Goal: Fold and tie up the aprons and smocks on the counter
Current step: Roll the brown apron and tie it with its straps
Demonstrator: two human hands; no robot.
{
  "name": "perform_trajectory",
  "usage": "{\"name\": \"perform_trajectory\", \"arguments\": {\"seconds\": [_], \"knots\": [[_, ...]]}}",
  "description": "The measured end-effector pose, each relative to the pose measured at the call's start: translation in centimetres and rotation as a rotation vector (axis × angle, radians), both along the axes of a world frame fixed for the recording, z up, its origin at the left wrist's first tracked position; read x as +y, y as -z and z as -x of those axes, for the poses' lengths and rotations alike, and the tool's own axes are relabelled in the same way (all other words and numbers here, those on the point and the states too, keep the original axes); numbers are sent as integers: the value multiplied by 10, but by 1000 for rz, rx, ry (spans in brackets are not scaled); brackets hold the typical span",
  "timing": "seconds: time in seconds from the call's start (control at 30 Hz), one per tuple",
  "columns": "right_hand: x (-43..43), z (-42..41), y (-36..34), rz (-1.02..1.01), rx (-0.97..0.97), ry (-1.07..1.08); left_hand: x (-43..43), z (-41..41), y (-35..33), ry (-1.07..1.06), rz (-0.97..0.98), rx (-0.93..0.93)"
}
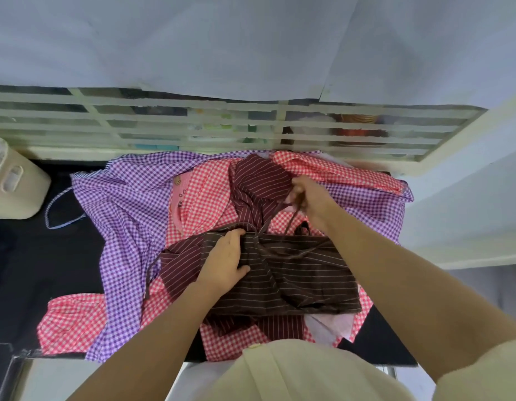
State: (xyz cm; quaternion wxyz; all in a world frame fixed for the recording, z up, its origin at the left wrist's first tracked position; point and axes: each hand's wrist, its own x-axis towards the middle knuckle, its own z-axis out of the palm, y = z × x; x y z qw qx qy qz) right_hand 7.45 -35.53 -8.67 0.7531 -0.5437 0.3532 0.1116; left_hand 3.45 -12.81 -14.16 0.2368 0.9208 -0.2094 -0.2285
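Left hand (pixel 225 260) lies flat with relaxed fingers, pressing down the folded brown striped apron (pixel 297 280), which sits on the red gingham smock (pixel 201 204) and purple gingham smock (pixel 126 198) piled on the black counter (pixel 16 273). Right hand (pixel 310 198) pinches the apron's tie strap (pixel 291 219), pulled up from the bundle.

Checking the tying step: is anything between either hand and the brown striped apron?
Nothing visible. The left hand presses straight on the folded brown striped apron, the right hand grips its ties above it, and the bundle lies on top of the gingham garments.
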Motion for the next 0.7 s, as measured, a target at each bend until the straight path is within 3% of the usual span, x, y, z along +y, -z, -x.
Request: {"name": "perform_trajectory", "arguments": {"seconds": [0.07, 0.1, 0.23, 0.37, 0.47, 0.6, 0.63, 0.7], "knots": [[-10, -9, -13, -175, -139, 297, -1, -1, -1, 15, -11, 4], [-12, -14, -17, -142, -178, 303, -2, -2, -1, 20, -19, 5], [-14, -17, -13, 431, -48, 26, -3, -4, -4, 6, -18, 8], [-5, 6, -9, 621, -137, 75, 0, -2, -8, 14, 37, -42], [13, 29, -5, 477, -120, -270, 9, 1, -9, -35, 104, -128], [38, 61, 3, 154, 175, -910, 18, 9, -10, -70, 137, -260], [42, 69, 13, 176, 218, -925, 21, 12, -9, -64, 110, -280], [47, 80, 35, 287, 244, -732, 26, 17, -4, -46, 9, -322]]}}
